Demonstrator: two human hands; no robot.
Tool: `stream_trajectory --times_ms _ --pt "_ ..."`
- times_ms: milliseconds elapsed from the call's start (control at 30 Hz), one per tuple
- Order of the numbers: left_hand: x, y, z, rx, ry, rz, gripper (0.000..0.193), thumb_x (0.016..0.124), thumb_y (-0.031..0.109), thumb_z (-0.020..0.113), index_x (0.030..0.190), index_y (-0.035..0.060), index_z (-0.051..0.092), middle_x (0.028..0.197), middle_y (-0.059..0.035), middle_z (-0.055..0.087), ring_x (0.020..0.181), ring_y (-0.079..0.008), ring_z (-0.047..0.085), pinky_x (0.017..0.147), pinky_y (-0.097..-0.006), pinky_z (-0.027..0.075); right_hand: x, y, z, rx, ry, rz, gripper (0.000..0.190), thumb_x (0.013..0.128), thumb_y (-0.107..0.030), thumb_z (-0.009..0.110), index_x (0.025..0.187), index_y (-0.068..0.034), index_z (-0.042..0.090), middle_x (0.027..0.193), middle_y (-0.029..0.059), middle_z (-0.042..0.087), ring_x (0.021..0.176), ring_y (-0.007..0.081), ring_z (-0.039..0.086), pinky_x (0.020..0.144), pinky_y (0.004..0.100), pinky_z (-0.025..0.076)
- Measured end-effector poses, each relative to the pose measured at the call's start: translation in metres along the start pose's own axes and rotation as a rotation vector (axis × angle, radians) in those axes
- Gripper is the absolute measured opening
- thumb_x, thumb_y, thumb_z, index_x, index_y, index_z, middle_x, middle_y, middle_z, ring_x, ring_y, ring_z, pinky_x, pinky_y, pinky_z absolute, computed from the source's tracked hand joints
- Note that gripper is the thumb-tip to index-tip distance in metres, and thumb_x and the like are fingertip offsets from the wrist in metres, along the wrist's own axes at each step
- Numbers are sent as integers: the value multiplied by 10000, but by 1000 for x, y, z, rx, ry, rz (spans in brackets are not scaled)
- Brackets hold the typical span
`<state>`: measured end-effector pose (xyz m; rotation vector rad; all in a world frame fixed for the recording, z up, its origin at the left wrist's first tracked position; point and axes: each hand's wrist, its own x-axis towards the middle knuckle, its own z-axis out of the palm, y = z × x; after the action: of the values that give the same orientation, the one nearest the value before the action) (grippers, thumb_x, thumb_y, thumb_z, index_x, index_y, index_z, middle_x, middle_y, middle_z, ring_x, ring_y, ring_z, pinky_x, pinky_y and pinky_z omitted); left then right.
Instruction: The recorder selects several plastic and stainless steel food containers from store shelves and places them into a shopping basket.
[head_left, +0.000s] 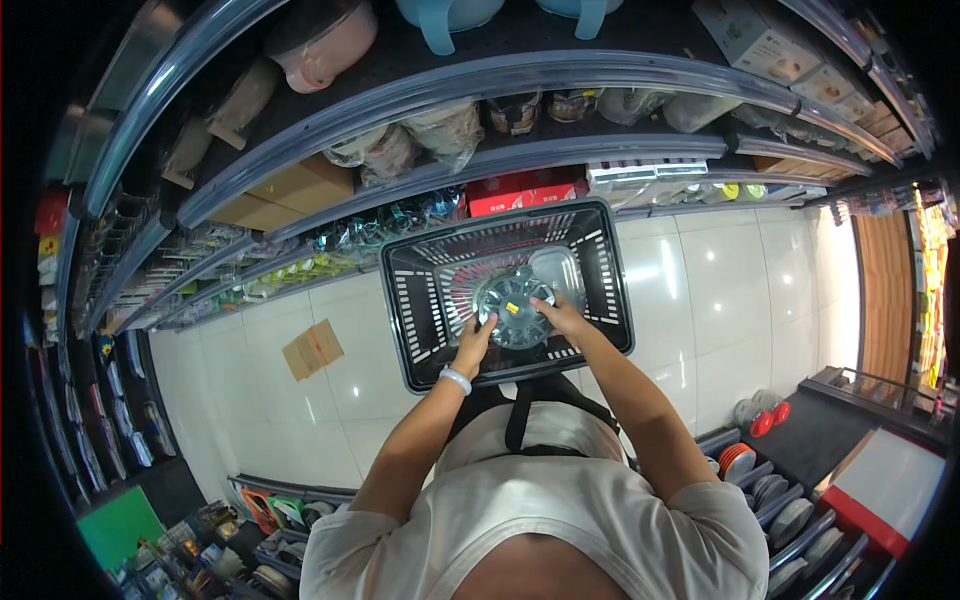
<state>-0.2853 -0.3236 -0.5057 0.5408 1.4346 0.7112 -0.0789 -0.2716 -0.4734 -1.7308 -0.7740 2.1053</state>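
Observation:
Both my hands grip a round, clear ribbed container (517, 311) with a small yellow sticker on it. My left hand (474, 341) holds its left side, thumb on top; a pale bangle circles that wrist. On the right side, my right hand (561, 316) has its thumb on the upper face, while its other fingers are partly hidden. The container is inside the opening of a black plastic shopping basket (420, 330) in front of my body. A clear rectangular plastic box (562, 268) lies in the basket, partly behind the round container and my right hand.
Long shelves (487, 75) run along the far side with pots, bowls and wrapped goods. Red boxes (525, 191) sit on a low shelf just beyond the basket. A flat cardboard piece (313, 349) lies on the tiled floor (720, 300). Plates (791, 521) stand in racks behind me at right.

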Motion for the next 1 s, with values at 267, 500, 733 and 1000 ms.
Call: stream_trajectory --times_ms 267,500,733,1000 --pt "-61 68 7 -207 -20 127 511 846 283 570 1246 82 323 1173 -93 438 1069 -213 459 853 -389 397 -29 -25 9 129 -63 -68 825 777 -510 573 1325 -14 207 1290 175 375 1158 296 417 889 495 380" --pt "-103 98 -4 -283 5 252 440 839 212 560 1210 69 372 1130 -76 471 1038 -175 478 765 -378 468 -79 -50 22 52 -164 -235 686 853 -464 483 1307 -1 259 1294 156 375 1187 271 383 916 453 368" --pt "-147 126 -30 -382 -153 230 348 843 275 521 1140 96 484 1062 -20 559 950 -131 544 722 -309 485 -148 -72 29 -43 -172 -499 574 895 -378 435 1343 -62 265 1358 158 294 1230 264 325 956 422 330" --pt "-174 158 -41 -406 -257 202 334 809 293 556 1026 38 558 991 -66 596 920 -184 564 822 -313 440 -187 -100 24 -234 -206 -912 509 864 -229 537 1299 -29 364 1196 109 488 1055 190 487 890 304 382"
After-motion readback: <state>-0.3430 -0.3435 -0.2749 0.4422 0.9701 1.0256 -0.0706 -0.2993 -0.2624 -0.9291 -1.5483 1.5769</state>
